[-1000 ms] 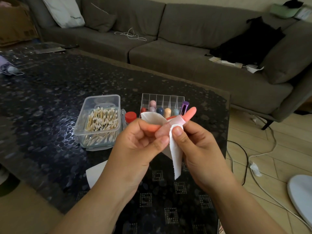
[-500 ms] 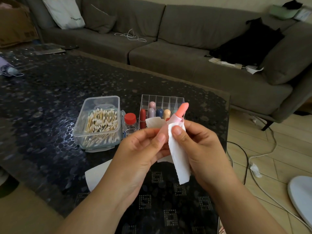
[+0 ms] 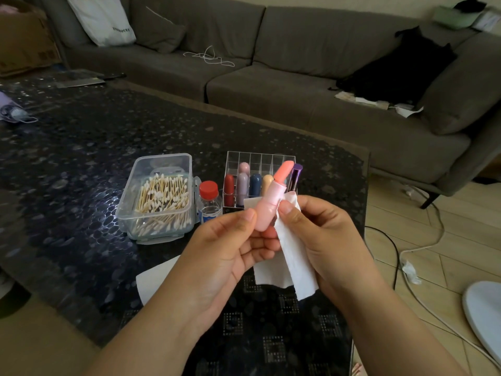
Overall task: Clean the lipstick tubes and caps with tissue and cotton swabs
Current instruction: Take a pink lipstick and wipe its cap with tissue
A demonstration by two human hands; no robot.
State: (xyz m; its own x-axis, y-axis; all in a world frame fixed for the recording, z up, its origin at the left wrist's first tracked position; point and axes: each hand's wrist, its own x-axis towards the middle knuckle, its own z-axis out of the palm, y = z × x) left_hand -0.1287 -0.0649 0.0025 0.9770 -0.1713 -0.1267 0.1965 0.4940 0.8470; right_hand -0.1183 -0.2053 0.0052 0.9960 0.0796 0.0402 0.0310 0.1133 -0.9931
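An uncapped pink lipstick tube (image 3: 272,202) with a coral bullet stands tilted up to the right, above the dark table. My left hand (image 3: 230,251) pinches its base between thumb and fingers. My right hand (image 3: 320,234) holds a white tissue (image 3: 294,256) against the tube's right side, thumb pressing it there. Behind, a clear acrylic organizer (image 3: 260,161) holds several capped lipsticks and a purple tube (image 3: 295,176). A clear box of cotton swabs (image 3: 160,196) sits to its left.
A small bottle with a red cap (image 3: 209,198) stands between the swab box and the organizer. Another white tissue (image 3: 154,278) lies on the table (image 3: 81,164) under my left wrist. A grey sofa (image 3: 298,85) runs behind. Cables cross the floor at right.
The lipstick has swung from lying nearly level to standing more upright, and its pink tube now shows outside the tissue. Both hands have dropped slightly toward me.
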